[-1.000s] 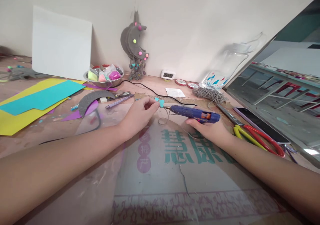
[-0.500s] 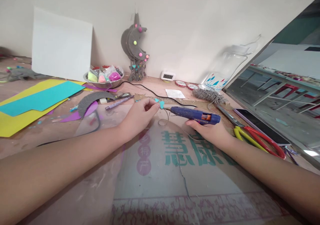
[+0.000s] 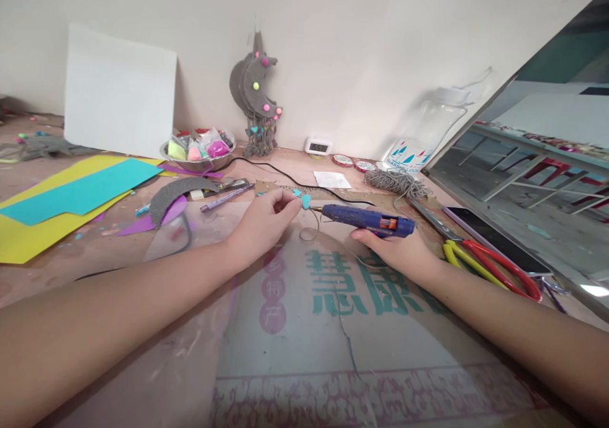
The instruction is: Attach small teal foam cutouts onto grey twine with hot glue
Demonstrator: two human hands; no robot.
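Observation:
Between thumb and finger, my left hand [image 3: 266, 222] pinches a small turquoise heart-shaped cutout [image 3: 306, 201]. A thin grey cord [image 3: 310, 233] loops down just below it. My right hand [image 3: 399, 247] is wrapped round a blue hot glue gun [image 3: 366, 219], whose nozzle points left and reaches the heart's lower edge; whether it touches I cannot tell. Another turquoise cutout [image 3: 297, 193] lies behind my left fingertips. Beneath both hands spreads a printed translucent plastic sheet [image 3: 295, 352].
Scissors [image 3: 490, 266] and a phone [image 3: 497, 241] lie to the right, near a grey yarn bundle [image 3: 397, 182]. Behind are a metal bowl [image 3: 197, 162], a small clock [image 3: 318, 145], a glass jar [image 3: 423, 130] and a hanging moon decoration [image 3: 257, 92]. Coloured sheets [image 3: 80, 193] lie left.
Both hands keep their grips, and the heart and glue gun stay close together with barely any shift. The view has tilted slightly, so the background sits a little lower.

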